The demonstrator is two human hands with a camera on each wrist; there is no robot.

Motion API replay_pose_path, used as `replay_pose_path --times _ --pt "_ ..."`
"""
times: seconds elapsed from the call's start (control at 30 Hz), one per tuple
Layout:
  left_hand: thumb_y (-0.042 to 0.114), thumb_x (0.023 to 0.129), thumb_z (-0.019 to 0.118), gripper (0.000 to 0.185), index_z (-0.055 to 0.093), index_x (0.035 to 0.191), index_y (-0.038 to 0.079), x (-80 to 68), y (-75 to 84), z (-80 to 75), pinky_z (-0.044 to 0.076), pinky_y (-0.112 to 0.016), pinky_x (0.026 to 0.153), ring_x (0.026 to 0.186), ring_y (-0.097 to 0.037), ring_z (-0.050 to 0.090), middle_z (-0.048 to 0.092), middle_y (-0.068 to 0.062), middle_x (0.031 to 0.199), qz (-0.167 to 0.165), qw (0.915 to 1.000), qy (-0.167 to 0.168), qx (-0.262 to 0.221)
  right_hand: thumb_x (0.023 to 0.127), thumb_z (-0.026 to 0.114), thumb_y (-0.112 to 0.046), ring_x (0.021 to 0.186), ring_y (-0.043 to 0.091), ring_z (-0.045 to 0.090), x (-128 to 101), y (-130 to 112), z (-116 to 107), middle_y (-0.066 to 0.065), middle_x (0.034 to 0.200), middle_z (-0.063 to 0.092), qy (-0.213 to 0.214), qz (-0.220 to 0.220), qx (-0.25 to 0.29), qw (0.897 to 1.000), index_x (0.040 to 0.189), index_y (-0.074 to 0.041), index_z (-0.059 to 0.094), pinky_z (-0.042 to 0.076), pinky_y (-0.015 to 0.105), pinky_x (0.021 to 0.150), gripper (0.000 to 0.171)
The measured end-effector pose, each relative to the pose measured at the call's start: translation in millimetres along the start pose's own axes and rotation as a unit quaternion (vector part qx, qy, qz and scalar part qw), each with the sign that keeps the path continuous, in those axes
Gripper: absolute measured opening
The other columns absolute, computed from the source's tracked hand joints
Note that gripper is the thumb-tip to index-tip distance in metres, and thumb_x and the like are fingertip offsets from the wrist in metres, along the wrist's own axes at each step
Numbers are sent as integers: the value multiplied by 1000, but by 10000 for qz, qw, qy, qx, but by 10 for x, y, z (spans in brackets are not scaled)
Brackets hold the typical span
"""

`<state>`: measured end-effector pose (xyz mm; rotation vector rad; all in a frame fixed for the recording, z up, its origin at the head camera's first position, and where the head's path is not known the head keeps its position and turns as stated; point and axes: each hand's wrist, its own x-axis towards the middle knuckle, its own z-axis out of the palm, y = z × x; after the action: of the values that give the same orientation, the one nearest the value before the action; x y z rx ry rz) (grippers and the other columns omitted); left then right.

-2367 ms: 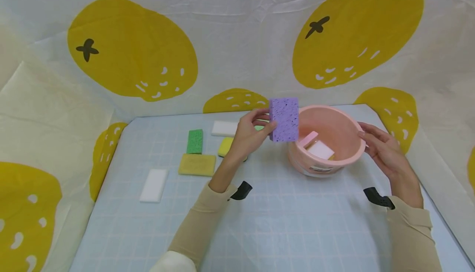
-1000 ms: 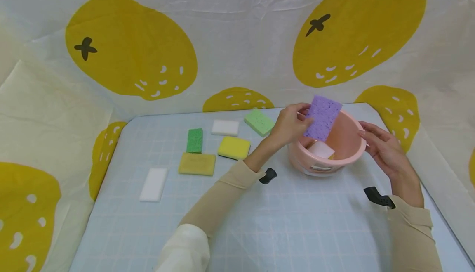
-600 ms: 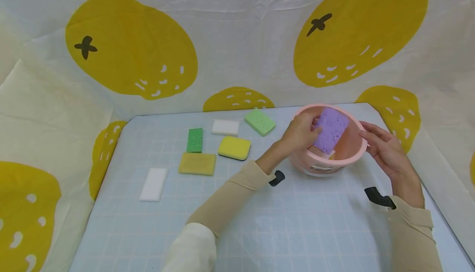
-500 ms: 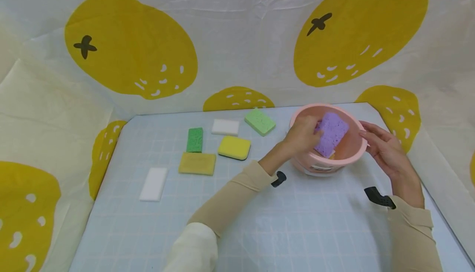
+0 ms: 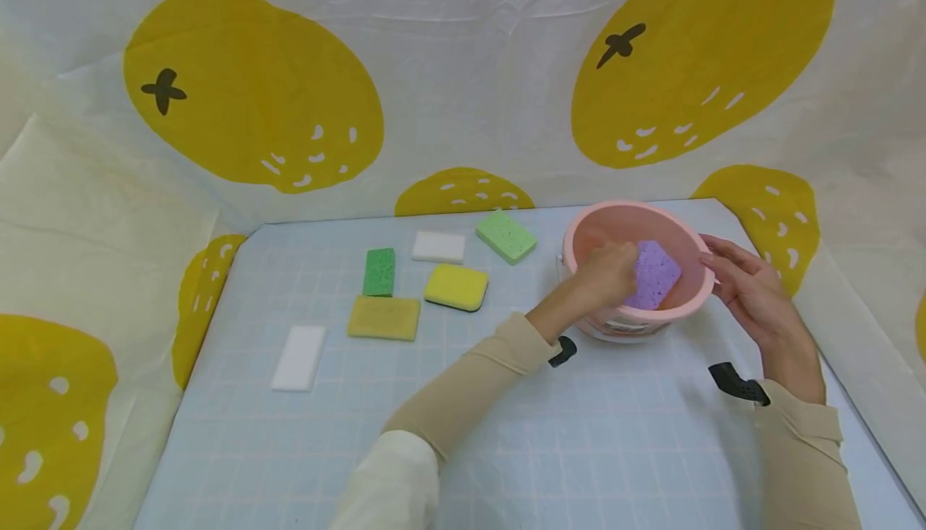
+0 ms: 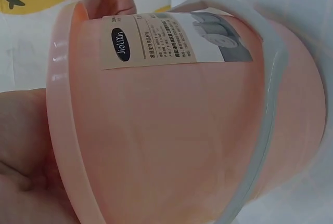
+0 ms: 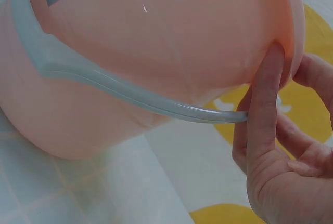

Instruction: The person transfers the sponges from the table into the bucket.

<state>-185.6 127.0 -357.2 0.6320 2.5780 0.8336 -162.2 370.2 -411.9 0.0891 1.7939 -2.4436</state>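
In the head view, my left hand (image 5: 606,277) is down inside the pink bucket (image 5: 597,220), holding a purple sponge (image 5: 654,277) by its left side. Its fingertips are partly hidden there. The left wrist view has only the bucket's labelled outer wall (image 6: 166,125) and part of that hand (image 6: 23,156) behind the rim. On the bucket's right, my right hand (image 5: 752,297) pinches the rim between thumb and fingers. Seen from the right wrist, its fingers (image 7: 265,96) press near the rim, beside the grey handle (image 7: 135,96).
Left of the bucket, on the blue gridded table (image 5: 579,441), lie a light green sponge (image 5: 506,237), a yellow dark-bottomed sponge (image 5: 456,287), a dark green sponge (image 5: 379,273), a tan-yellow sponge (image 5: 383,318) and two white blocks, one at the back (image 5: 439,247), one nearer (image 5: 299,359).
My left hand has carried the purple sponge rightward over the rim, then lowered it into the bucket, covering the pieces seen inside earlier. The right hand stays at the rim.
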Motion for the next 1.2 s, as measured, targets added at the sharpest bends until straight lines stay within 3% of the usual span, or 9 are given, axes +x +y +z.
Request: replay_pose_path --times 0.13,0.23,0.4,0.57,0.77,0.9,1.07,1.2 --pt "6 98 66 7 62 102 11 14 6 10 40 -16 57 70 -8 53 55 2 83 200 9981 9 580 103 60 -8 103 9 70 -4 1 9 -6 126 69 -1 -19 -22 10000 136 -16 67 57 21 83 35" --pt "7 98 66 6 62 101 11 20 -11 17 40 -17 58 73 -8 53 57 3 86 296 9977 38 609 103 60 -8 104 9 70 -7 -1 11 -6 126 69 4 -7 -20 10000 136 -16 67 57 21 83 35" --pt "10 102 62 18 66 120 9 17 -43 13 43 -14 65 82 -7 55 62 4 99 458 9986 229 94 103 61 -8 104 9 70 -10 -7 3 -7 126 69 20 34 -13 10000 136 -17 67 57 21 83 35" --pt "7 102 59 30 64 131 1 -13 -103 -28 41 -12 62 77 -7 52 59 0 94 849 9944 467 -434 103 61 -9 106 9 70 -10 -4 -3 -8 128 68 46 82 -28 10000 137 -18 67 56 20 85 36" --pt "5 101 60 17 71 113 0 -39 -161 -79 40 -11 60 70 -6 50 57 0 80 1211 9857 782 -869 103 62 -10 107 8 69 -6 5 -5 -10 129 67 71 91 -66 9999 138 -20 67 55 20 87 37" --pt "7 101 63 12 71 107 3 -69 -196 -136 42 -10 67 78 -6 52 61 2 85 1291 9796 1128 -1045 103 62 -10 107 8 69 -3 9 -8 -10 129 67 88 76 -70 9999 138 -20 66 55 19 86 37" --pt "8 100 64 14 72 109 2 -124 -283 -215 43 -7 73 84 -7 56 65 -2 94 1467 9662 1562 -1431 103 62 -10 107 8 69 -5 12 -10 -10 130 67 103 93 -76 9999 139 -20 66 55 19 87 37" --pt "11 100 65 18 74 113 2 -151 -365 -276 47 -8 75 83 -4 60 71 -2 97 1368 9571 1769 -1844 103 61 -9 107 9 69 -7 11 -11 -9 130 67 55 106 -18 9999 139 -19 66 55 20 87 37"
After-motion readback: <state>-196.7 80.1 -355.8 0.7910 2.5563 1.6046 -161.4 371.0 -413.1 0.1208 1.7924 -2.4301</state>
